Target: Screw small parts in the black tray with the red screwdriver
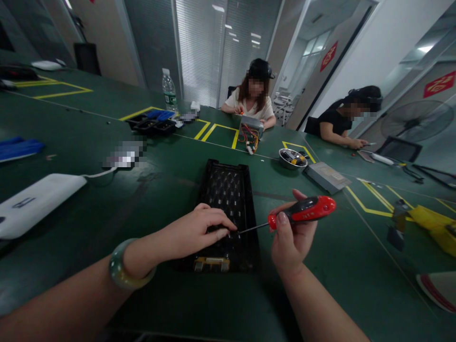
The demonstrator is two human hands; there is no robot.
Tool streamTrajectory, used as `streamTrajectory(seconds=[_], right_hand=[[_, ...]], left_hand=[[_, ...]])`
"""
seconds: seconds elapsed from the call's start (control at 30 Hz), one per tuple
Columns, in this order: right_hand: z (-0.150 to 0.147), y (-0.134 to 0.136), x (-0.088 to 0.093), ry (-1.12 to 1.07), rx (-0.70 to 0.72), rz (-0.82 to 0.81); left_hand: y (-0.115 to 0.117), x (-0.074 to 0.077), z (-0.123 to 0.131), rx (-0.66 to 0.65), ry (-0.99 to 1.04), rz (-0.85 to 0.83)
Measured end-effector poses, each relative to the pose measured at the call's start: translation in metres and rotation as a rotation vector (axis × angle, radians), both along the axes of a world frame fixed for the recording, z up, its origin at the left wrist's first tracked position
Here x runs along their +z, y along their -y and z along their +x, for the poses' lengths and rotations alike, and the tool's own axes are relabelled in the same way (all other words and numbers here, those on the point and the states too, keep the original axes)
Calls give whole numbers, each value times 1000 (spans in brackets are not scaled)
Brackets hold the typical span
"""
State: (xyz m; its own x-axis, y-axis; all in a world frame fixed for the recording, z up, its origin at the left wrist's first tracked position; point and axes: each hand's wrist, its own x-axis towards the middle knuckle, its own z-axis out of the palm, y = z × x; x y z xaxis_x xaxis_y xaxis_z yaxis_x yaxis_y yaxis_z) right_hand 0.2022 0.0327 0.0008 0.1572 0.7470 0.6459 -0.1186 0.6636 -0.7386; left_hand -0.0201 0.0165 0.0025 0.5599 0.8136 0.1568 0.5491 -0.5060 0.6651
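A black perforated casing lies lengthwise on the green mat in front of me, with a gold-coloured connector at its near end. My left hand rests on the casing with curled fingers, and a jade bangle circles that wrist. My right hand grips a red-and-black screwdriver. Its thin shaft points left, and the tip sits just above the casing next to my left fingertips.
A steel bowl of small parts and a grey metal box stand beyond the casing. Two seated co-workers work farther along. A black compartment tray, a wired unit and a white pad also lie around.
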Motion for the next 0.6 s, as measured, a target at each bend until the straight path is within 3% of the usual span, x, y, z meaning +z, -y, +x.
streamTrajectory(seconds=[0.4, 0.6], right_hand=[[5, -8, -4, 21, -59, -7], [7, -8, -4, 32, -104, 0]], left_hand=[[9, 5, 10, -106, -37, -52], [11, -1, 13, -57, -74, 70]])
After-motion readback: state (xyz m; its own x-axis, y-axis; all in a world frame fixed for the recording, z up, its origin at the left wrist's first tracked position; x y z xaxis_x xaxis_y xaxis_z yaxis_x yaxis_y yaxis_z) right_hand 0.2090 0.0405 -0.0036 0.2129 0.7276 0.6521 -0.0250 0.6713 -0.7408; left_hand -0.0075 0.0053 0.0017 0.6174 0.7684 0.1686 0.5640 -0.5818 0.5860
